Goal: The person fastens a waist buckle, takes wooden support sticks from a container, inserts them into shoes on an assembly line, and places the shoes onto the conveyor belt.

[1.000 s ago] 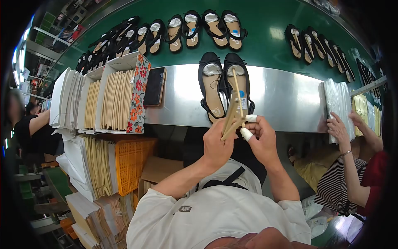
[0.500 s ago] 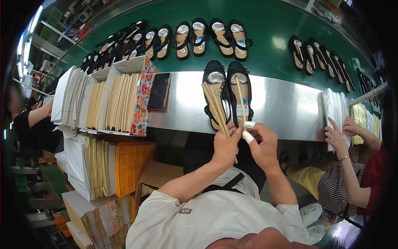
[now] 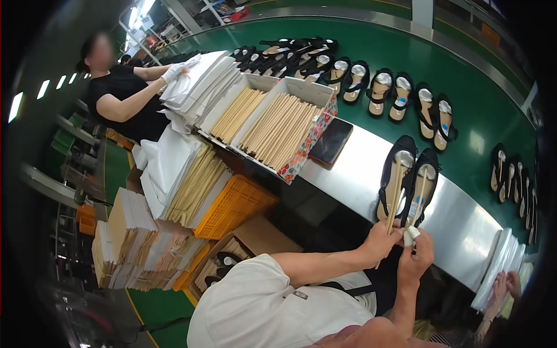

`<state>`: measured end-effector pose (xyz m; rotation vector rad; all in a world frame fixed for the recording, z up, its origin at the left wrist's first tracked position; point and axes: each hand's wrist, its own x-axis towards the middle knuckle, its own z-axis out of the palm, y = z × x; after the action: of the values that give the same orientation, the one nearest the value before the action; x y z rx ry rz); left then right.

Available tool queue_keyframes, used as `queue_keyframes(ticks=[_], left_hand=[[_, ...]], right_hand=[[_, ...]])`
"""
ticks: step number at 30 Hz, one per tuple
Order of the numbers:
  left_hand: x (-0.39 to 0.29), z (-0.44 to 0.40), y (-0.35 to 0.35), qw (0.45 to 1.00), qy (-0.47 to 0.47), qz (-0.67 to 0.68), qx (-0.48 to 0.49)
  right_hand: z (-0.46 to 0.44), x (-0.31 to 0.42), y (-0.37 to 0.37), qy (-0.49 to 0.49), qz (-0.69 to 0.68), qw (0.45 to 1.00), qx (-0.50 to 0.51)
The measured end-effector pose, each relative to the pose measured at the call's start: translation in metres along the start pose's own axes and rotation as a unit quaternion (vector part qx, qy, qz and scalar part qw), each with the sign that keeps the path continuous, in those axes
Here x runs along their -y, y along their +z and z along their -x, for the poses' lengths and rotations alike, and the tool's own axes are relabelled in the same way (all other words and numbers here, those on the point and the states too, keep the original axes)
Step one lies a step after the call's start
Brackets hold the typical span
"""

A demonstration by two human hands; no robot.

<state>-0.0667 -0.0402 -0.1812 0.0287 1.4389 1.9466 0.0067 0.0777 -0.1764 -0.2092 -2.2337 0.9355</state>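
A pair of black slingback flats stands on the metal ledge: the left shoe (image 3: 400, 145) and the right shoe (image 3: 428, 156), each with clear crumpled stuffing in the toe. Several thin wooden sticks (image 3: 394, 194) are gripped in my left hand (image 3: 380, 240), their upper ends over the left shoe. My right hand (image 3: 416, 255), with white covers on thumb and finger, pinches the lower end of a single stick (image 3: 419, 194) that reaches up the right shoe's insole. Both hands are close together at the heels; the fingertips partly hide the heel straps.
A flowered box (image 3: 307, 148) full of wooden sticks stands left, beside a dark phone (image 3: 332, 142). More black shoes (image 3: 380, 93) line the green table (image 3: 470, 110). Paper stacks (image 3: 133, 226) and an orange crate (image 3: 238, 206) sit lower left. A gloved co-worker (image 3: 125, 93) handles white paper; another's hands (image 3: 496, 293) touch plastic-wrapped stacks.
The view has swung left and tilted, so shoes and hands appear further right and lower. The left co-worker shows more fully. Both hands remain at the heels with the sticks.
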Motion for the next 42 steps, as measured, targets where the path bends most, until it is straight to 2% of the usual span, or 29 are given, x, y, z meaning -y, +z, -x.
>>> queue_keyframes(ticks=[2,4,5,8,9,11,13,14,15,18,22,29,31,33,36,37,39,42], left_hand=[[-0.004,0.004,0.000,1.000,-0.022,0.017,0.004],[-0.004,0.005,0.002,0.997,-0.046,0.055,-0.007],[-0.001,0.004,0.001,0.997,-0.046,0.056,-0.003],[0.002,0.004,0.003,1.000,-0.011,-0.017,-0.009],[-0.003,0.006,0.007,1.000,-0.011,-0.010,-0.027],[0.004,0.002,0.000,0.999,-0.038,0.005,0.009],[-0.005,0.005,0.008,0.996,-0.034,0.079,0.007],[0.000,0.004,0.004,0.995,-0.057,0.079,0.007],[0.002,0.004,0.003,0.995,-0.049,0.084,0.015],[0.002,0.006,0.003,0.992,-0.079,0.093,0.017],[0.002,0.005,0.004,0.994,-0.084,0.063,-0.005],[0.006,-0.001,-0.004,0.993,-0.114,0.029,0.024],[0.002,0.006,-0.009,0.998,-0.062,-0.019,0.010],[-0.004,0.012,-0.016,0.997,-0.066,-0.041,-0.010],[-0.002,0.014,-0.033,0.995,-0.030,0.049,0.080],[-0.006,0.013,-0.031,0.995,-0.030,0.050,0.077],[-0.017,0.009,-0.026,0.992,-0.041,0.101,0.061],[-0.024,0.006,-0.031,0.986,-0.048,0.120,0.102]], right_hand=[[0.001,0.000,-0.002,0.029,-0.018,0.999,0.005],[0.001,0.002,-0.006,0.137,-0.107,0.983,0.052],[0.001,0.000,-0.006,0.136,-0.103,0.984,0.050],[0.006,0.001,-0.003,0.215,-0.202,0.953,0.065],[0.009,-0.003,-0.002,0.209,-0.179,0.960,0.048],[0.003,-0.002,-0.007,0.206,-0.063,0.976,0.035],[0.005,-0.015,-0.002,0.185,-0.031,0.982,0.014],[0.007,-0.014,0.000,0.250,-0.122,0.960,0.034],[0.003,-0.006,0.000,0.272,-0.137,0.951,0.054],[0.011,-0.018,0.006,0.257,-0.173,0.950,0.040],[0.013,-0.021,0.011,0.237,-0.161,0.958,0.030],[0.010,-0.006,-0.003,0.216,-0.109,0.970,0.040],[0.020,-0.001,-0.010,0.246,-0.082,0.964,0.059],[0.036,-0.003,-0.013,0.267,-0.122,0.952,0.080],[0.050,0.008,-0.014,0.316,-0.313,0.879,0.173],[0.057,0.009,-0.013,0.345,-0.301,0.864,0.210],[0.059,0.014,-0.013,0.328,-0.271,0.865,0.266],[0.051,0.029,-0.005,0.340,-0.310,0.855,0.240]])
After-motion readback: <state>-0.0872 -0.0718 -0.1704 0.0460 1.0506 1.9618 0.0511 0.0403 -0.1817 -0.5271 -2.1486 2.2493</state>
